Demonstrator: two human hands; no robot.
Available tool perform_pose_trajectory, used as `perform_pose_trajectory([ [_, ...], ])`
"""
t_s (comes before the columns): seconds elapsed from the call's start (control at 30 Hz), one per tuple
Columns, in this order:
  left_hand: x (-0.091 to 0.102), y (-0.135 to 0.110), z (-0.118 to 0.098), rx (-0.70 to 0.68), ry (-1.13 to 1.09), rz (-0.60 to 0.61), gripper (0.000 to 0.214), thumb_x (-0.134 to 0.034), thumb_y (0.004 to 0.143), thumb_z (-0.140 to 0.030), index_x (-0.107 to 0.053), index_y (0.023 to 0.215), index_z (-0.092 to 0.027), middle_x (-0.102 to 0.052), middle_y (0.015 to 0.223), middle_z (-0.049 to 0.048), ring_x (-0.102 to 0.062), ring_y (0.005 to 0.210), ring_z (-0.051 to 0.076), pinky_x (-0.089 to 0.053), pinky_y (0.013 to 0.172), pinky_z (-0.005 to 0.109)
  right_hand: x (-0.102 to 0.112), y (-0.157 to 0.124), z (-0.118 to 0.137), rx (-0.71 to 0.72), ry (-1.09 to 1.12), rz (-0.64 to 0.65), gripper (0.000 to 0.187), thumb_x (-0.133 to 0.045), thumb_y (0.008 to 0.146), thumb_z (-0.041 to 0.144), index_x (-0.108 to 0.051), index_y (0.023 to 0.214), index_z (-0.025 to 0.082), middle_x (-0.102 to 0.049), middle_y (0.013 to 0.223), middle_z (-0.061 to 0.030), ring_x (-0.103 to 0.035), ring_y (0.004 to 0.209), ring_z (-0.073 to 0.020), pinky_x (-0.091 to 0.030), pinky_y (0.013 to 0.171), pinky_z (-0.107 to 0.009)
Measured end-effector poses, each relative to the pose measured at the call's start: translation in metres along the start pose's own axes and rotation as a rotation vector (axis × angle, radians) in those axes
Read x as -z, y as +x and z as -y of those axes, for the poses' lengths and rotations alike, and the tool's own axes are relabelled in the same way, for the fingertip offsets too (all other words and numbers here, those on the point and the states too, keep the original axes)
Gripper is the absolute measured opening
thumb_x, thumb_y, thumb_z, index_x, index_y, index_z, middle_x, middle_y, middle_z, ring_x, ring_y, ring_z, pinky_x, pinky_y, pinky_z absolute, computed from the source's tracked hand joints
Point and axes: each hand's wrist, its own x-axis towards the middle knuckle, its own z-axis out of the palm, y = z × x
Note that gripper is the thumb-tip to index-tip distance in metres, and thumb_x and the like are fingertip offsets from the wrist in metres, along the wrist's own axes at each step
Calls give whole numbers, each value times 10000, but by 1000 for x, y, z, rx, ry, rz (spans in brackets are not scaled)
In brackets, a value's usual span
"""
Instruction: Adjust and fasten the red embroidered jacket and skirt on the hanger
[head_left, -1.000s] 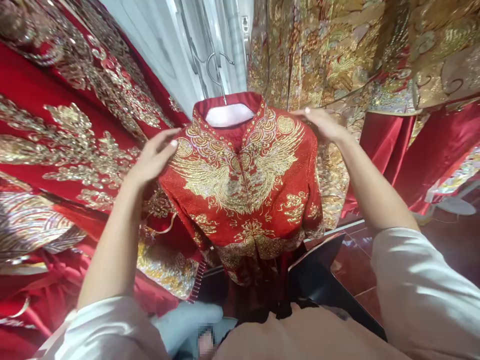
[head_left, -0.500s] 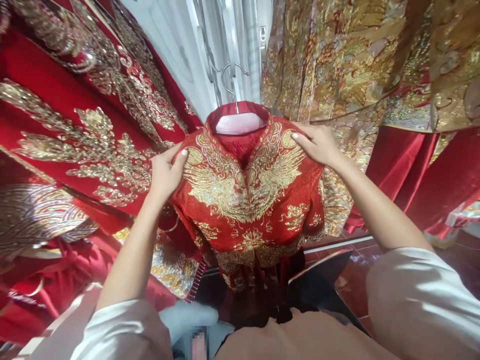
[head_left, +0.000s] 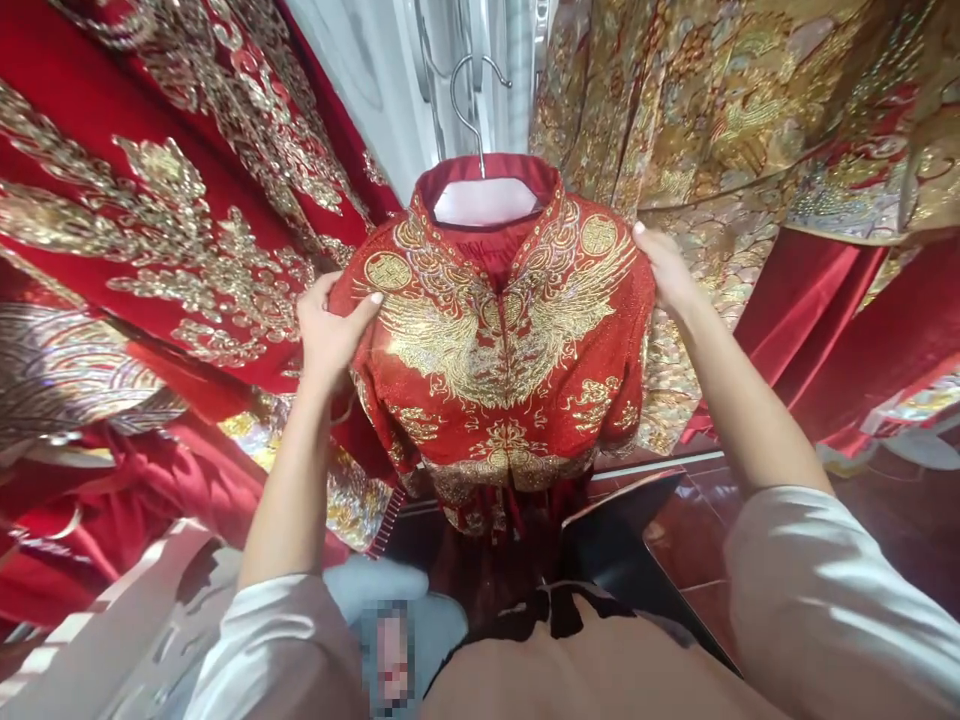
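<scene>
A short red jacket with gold embroidery and a stand collar hangs on a hanger with a metal hook, facing me. My left hand holds its left-side shoulder, thumb across the front below a round gold emblem and fingers mostly behind the cloth. On the opposite shoulder, my right hand grips the outer edge near the sleeve top; its thumb tip shows and the other fingers are hidden behind the fabric. The collar stands open around the pale hanger body.
Red garments with gold beading crowd the left side. Gold embroidered garments hang at the right, above red skirts. White drapery is at the back. Below are reddish floor tiles and a dark flat panel.
The jacket and hanger appear higher in view. My right hand has slid outward from beside the round emblem to the shoulder's edge. My left thumb now lies below its emblem.
</scene>
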Motion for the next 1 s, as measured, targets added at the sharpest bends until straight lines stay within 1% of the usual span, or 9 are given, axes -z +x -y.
perform_pose_trajectory([
  [0.13,6,7,7,83,-153,135,553,-742,577,-605,-615,823,-127,-584,715,1,-451,610,102,-446,634,315,-6,-24,18,145,-348,-279,572,-359,850,678,-633,848,177,-641,821,-81,-628,866,-255,-504,797,-461],
  [0.23,4,8,7,92,-210,157,558,-756,559,-609,-605,793,-125,-560,695,-14,-428,595,83,-433,614,294,-37,-56,46,204,-505,-442,454,-314,916,551,-581,1067,216,-619,994,-104,-591,992,-270,-485,814,-455],
  [0.3,3,7,5,102,-226,158,584,-755,556,-615,-611,833,-121,-579,730,-8,-454,621,88,-444,639,303,-72,-78,67,181,-420,-405,360,-319,929,471,-532,1117,248,-605,963,-84,-597,948,-237,-486,765,-402],
  [0.37,2,7,5,118,-231,160,616,-751,550,-622,-612,870,-115,-595,760,0,-472,645,93,-457,670,318,-111,-91,85,124,-234,-272,275,-403,907,422,-494,1106,256,-583,829,-42,-597,811,-192,-472,684,-346],
  [0.47,1,6,5,148,-220,153,659,-743,531,-637,-606,898,-107,-616,796,15,-493,673,101,-474,724,347,-157,-89,98,34,-5,-164,240,-507,855,344,-447,1065,244,-503,676,15,-540,661,-143,-436,622,-293],
  [0.57,2,6,5,143,-216,144,658,-732,529,-641,-609,907,-117,-640,844,40,-545,720,129,-485,769,368,-175,-73,97,-75,163,-232,133,-476,829,230,-415,947,240,-444,628,36,-476,573,-112,-400,557,-257],
  [0.7,5,4,2,97,-172,197,628,-710,575,-635,-609,963,-150,-660,940,53,-598,837,174,-493,831,379,-174,-80,83,-200,460,-194,159,-478,759,185,-328,777,235,-455,614,46,-418,490,-79,-323,456,-227],
  [0.83,13,-10,-5,-26,-66,143,711,-707,650,-585,-549,1148,-103,-628,1121,91,-580,993,193,-446,960,409,-176,-156,53,-292,589,-224,256,-543,672,239,-292,721,234,-484,605,56,-426,475,-76,-271,415,-218],
  [1.0,22,-37,-9,-125,42,106,867,-714,686,-538,-378,1372,-129,-387,1452,140,-369,1325,256,-251,1140,442,-198,-284,4,-814,528,-226,295,-515,531,294,-255,656,231,-476,486,66,-384,391,-92,-239,377,-211],
])
